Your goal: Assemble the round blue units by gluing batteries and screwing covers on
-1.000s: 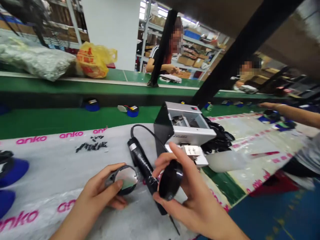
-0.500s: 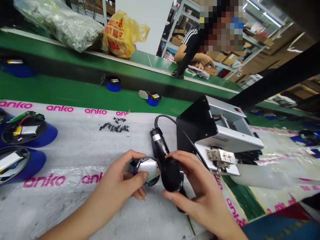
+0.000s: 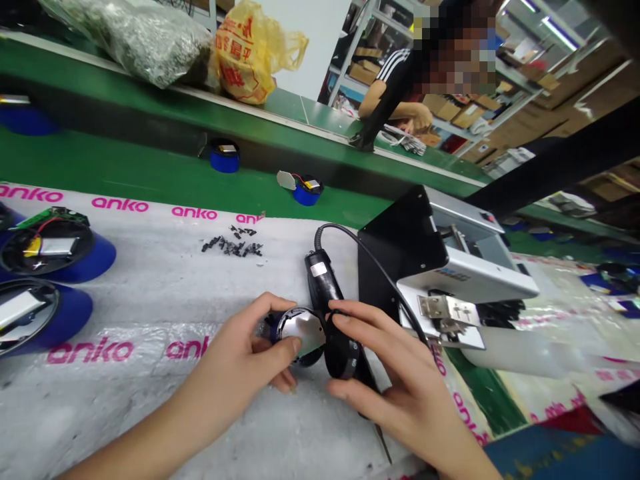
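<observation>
My left hand [image 3: 245, 363] grips a small round part with a shiny metal face [image 3: 299, 331] just above the plastic-covered bench. My right hand [image 3: 395, 383] holds a round black cover [image 3: 340, 348], tilted on edge and brought close against the metal-faced part. Under both lies a black electric screwdriver [image 3: 323, 283] with its cable curving toward a grey and black box machine [image 3: 450, 263]. A small heap of black screws [image 3: 233, 245] lies farther back on the sheet.
Two open blue round housings [image 3: 55, 250] with batteries sit at the left edge. More blue parts [image 3: 224, 157] ride the green conveyor [image 3: 125, 177] behind. Bags [image 3: 247, 50] rest on the upper ledge. A person works across the line.
The view swung left and down. My right hand lowered the black cover from mid-air and brought it up against the metal-faced part in my left hand.
</observation>
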A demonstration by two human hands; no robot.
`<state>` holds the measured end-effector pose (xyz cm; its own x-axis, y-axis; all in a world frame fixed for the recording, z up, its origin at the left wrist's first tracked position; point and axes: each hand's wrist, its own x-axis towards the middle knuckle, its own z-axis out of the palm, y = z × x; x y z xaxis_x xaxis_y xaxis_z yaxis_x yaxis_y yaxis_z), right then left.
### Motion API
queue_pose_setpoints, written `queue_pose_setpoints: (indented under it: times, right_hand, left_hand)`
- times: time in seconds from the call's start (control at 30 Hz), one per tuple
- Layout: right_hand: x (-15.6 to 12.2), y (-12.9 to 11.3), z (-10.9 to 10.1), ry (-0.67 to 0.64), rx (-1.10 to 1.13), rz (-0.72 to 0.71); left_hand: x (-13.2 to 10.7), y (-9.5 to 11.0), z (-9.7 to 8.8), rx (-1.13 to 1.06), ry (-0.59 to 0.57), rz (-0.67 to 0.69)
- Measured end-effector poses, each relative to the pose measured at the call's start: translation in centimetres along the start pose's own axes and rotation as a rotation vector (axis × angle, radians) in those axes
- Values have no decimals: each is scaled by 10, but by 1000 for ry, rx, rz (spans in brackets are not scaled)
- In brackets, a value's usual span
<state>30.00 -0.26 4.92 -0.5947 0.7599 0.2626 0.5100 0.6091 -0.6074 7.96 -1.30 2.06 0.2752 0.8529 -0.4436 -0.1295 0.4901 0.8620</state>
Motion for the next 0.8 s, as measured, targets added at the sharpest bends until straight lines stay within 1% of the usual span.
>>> queue_pose_setpoints:
  times: [0.07, 0.17, 0.27, 0.33, 0.4, 0.5, 0.63, 0.8]
  right_hand:
    - [5, -7, 5, 7, -94, -3]
    - [11, -16, 18, 46, -200, 11]
    - [15, -19, 29, 73, -269, -4]
    - [16, -19, 32, 52, -279, -14]
    - [17, -16, 31, 21, -259, -16]
    - [18, -13, 28, 0, -241, -9]
    - [22, -13, 24, -25, -259, -2]
    - [28, -19, 19, -68, -296, 29]
  left_hand:
    - [0, -1, -2, -10, -23, 24]
    - [0, -4, -8, -61, -86, 46]
    - [2, -7, -17, -153, -155, 26]
    - [3, -9, -23, -222, -217, -2]
    - [4, -10, -27, -275, -277, -14]
    - [5, -10, -30, -315, -324, -5]
    - [5, -6, -29, -339, -315, -23]
    - [4, -2, -29, -393, -314, -62]
